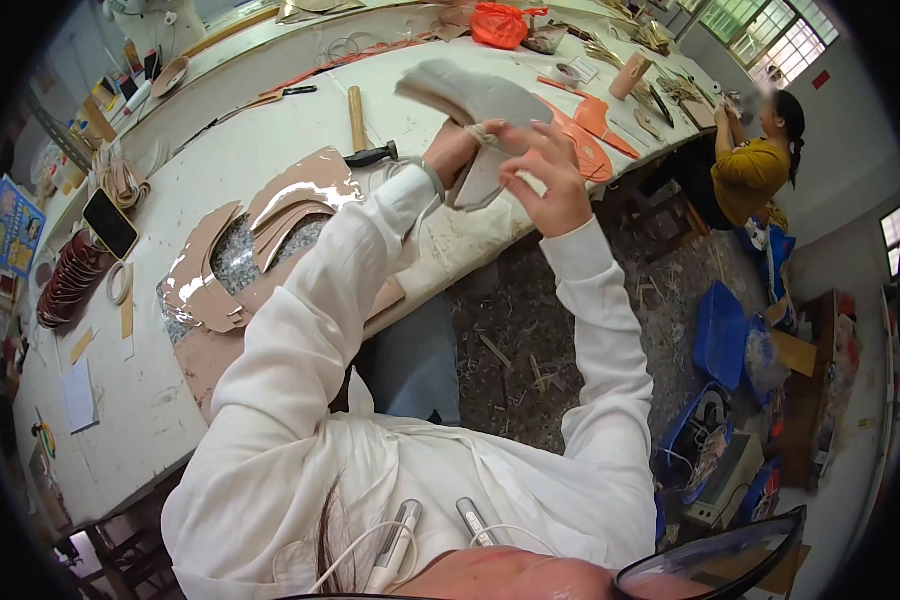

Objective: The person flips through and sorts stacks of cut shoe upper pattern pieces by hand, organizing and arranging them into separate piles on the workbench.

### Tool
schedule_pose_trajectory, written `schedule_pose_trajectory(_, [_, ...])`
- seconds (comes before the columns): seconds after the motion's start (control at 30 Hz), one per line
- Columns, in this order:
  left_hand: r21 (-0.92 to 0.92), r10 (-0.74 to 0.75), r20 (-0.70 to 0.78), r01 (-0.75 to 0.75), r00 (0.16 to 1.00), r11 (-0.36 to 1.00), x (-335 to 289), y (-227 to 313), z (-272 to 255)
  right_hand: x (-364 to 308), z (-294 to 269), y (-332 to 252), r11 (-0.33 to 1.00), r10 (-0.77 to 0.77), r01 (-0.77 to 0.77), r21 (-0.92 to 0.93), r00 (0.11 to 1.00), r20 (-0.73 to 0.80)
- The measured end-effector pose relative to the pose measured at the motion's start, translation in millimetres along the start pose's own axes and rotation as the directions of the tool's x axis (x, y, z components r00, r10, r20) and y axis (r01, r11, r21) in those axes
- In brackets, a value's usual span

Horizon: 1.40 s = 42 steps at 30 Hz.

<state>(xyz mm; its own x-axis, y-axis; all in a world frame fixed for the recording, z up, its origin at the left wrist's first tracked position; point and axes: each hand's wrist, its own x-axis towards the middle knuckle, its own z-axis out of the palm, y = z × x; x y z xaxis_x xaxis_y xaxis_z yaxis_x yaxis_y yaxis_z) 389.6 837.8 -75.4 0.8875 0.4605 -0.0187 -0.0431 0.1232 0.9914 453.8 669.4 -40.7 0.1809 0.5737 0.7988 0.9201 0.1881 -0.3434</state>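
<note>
Left hand (452,150) is clamped on grey pieces (478,94), right hand (553,190) grip indeterminable through blur; slackening could spill them nearside.

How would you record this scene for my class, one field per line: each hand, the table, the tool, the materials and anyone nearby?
Left hand: holds a grey curved piece, blurred
Right hand: fingers bent beside that piece; contact unclear
Table: white, cluttered
Tool: hammer, lying on the table
Materials: glossy brown pieces, left of the hands; orange pieces, right of the hands
Nearby: a person in a mustard top, far right
</note>
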Motion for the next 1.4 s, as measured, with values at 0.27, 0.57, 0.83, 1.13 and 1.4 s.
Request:
schedule_pose_trajectory(0.27, [-0.232,0.218,-0.101,-0.236,0.971,0.944,-24,-28,22,-35,45,62,0.189,0.592,-0.557,0.809,0.722,0.358])
schedule_pose_trajectory(0.57, [-0.094,0.290,-0.039,-0.292,0.956,0.952,-28,-24,30,-47,45,58,0.096,0.710,-0.296,0.950,0.689,0.143])
schedule_pose_trajectory(0.83, [0.017,0.147,0.122,-0.150,0.982,0.989,-27,-24,13,-55,31,53,0.195,0.670,-0.147,0.970,0.742,-0.022])
schedule_pose_trajectory(1.13, [0.207,-0.012,0.387,-0.074,0.922,0.976,-23,-12,-9,-83,23,73,0.136,0.627,-0.076,0.988,0.779,-0.026])
schedule_pose_trajectory(1.4, [0.799,-0.004,0.346,-0.293,0.938,0.525,3,3,-14,-70,-20,76,0.371,0.700,0.087,0.925,0.628,-0.340])
